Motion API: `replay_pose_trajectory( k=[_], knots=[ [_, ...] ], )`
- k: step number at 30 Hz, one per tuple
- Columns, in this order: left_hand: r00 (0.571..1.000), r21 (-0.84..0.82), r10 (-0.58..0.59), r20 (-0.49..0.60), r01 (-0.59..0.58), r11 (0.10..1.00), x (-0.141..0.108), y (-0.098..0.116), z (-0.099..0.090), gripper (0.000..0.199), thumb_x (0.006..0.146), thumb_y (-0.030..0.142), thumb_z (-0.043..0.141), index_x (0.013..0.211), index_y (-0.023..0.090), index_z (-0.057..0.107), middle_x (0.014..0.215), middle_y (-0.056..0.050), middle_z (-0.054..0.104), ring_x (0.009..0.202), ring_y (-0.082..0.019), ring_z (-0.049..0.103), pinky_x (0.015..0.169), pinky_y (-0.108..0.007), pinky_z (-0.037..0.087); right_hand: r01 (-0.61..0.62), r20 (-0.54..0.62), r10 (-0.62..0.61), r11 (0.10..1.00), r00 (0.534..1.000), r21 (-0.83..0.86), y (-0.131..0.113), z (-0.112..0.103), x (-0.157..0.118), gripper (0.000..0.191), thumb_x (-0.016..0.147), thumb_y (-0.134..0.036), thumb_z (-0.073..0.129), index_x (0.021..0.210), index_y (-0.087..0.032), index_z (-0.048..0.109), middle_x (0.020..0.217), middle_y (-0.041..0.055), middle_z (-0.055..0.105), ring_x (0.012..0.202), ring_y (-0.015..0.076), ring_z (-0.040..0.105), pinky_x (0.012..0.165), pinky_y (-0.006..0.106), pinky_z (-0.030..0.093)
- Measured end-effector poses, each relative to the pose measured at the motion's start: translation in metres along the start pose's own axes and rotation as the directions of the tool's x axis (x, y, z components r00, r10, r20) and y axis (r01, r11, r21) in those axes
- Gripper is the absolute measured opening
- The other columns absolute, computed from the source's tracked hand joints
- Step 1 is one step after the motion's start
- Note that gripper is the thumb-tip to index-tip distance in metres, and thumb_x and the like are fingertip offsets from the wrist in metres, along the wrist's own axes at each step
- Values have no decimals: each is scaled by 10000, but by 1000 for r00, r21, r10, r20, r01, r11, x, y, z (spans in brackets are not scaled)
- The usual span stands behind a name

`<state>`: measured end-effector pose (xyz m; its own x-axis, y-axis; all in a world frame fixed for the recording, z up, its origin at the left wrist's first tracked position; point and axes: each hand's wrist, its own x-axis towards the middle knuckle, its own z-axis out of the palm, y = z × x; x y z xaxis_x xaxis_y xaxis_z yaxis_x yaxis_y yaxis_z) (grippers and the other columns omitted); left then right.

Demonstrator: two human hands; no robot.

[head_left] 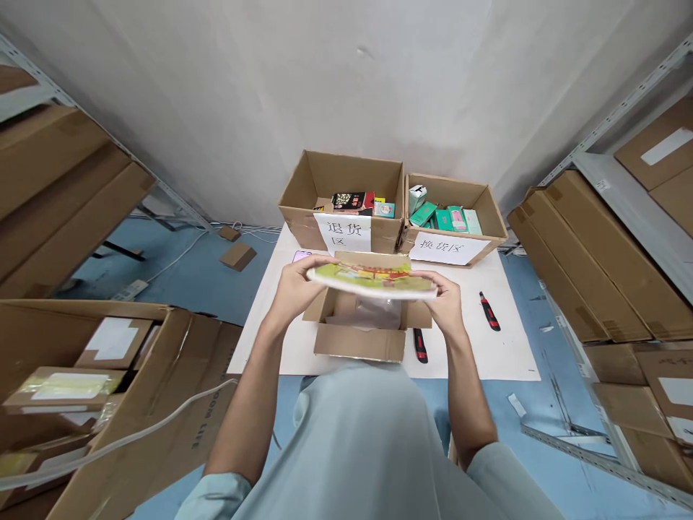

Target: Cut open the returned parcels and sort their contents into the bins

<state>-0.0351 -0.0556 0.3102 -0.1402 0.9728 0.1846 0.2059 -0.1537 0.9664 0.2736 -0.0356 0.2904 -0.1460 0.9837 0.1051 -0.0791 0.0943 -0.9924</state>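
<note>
Between my two hands I hold a thin, flat book-like item (373, 278) with a yellow-green printed cover and a white edge. My left hand (300, 285) is closed on its left end, and my right hand (445, 296) grips its right end. Directly below it sits a small cardboard box (360, 341) with its flaps folded out. Clear plastic wrap (376, 312) shows inside that box. A black and red box cutter (420, 347) lies beside the box, near my right forearm.
Two labelled cartons stand at the table's back: a left one (295, 217) with packages and a right one (490, 209) with green boxes. Another cutter (489, 312) lies on the white table (514, 347). A large carton (184, 375) of parcels stands left; loaded shelves flank both sides.
</note>
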Motion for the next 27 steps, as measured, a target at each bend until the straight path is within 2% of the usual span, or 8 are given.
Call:
replay_pose_trajectory(
  k=[4,10,14,18,20,22,25,27],
  knots=[
    [1000,27,20,-20,-20,999,4,8,9,454,741,554,960,711,191,690,670,11,636,634,-133,577,588,-237,462,-75,-35,77,995,996,63,-12,5,5,449,807,-625,946,834,-214,768,665,24,788,487,157,694,422,231,488],
    [998,-7,-46,-53,45,999,7,-8,20,490,760,626,933,755,202,686,535,79,441,506,-102,443,505,-229,348,-167,-40,171,983,984,80,0,8,10,568,752,-731,947,822,-209,733,603,14,743,474,146,674,409,213,453],
    [980,-42,-190,60,193,980,-9,-32,15,501,766,647,905,889,194,733,596,29,637,465,-126,526,489,-250,422,-234,-17,236,970,972,68,22,4,-2,656,787,-847,846,857,-204,735,755,87,821,620,207,773,482,252,543],
    [917,-123,-340,207,370,921,-46,-72,7,595,878,752,692,990,173,780,873,-105,815,702,-262,766,617,-350,599,-349,4,349,935,937,62,57,1,-38,704,857,-897,733,979,-207,793,953,128,866,812,274,836,612,327,650],
    [905,-94,-376,197,399,912,-67,-91,6,560,863,727,729,983,185,798,1035,-135,843,888,-306,807,705,-367,626,-378,17,377,926,926,26,77,1,-60,653,775,-794,892,1087,-225,819,1005,106,871,890,281,842,679,332,674],
    [897,-147,-388,213,422,895,-81,-107,5,548,804,632,845,1125,191,790,1158,-158,841,1072,-356,808,840,-410,651,-411,64,408,910,911,59,94,1,-75,696,752,-735,938,1236,-253,804,1078,97,872,911,284,844,692,351,690],
    [915,-244,-339,216,387,889,-70,-116,6,727,771,484,886,1414,204,691,1282,-182,814,1191,-376,788,922,-436,657,-387,106,378,918,920,83,108,3,-63,728,786,-706,922,1345,-264,772,1188,117,860,951,297,847,711,383,706],
    [935,-256,-289,204,336,906,-33,-108,7,834,759,406,853,1536,214,622,1345,-187,794,1222,-378,781,911,-434,668,-306,97,300,950,949,60,101,5,-25,733,805,-700,907,1367,-250,771,1231,136,853,1010,318,845,776,419,717]
  ],
)
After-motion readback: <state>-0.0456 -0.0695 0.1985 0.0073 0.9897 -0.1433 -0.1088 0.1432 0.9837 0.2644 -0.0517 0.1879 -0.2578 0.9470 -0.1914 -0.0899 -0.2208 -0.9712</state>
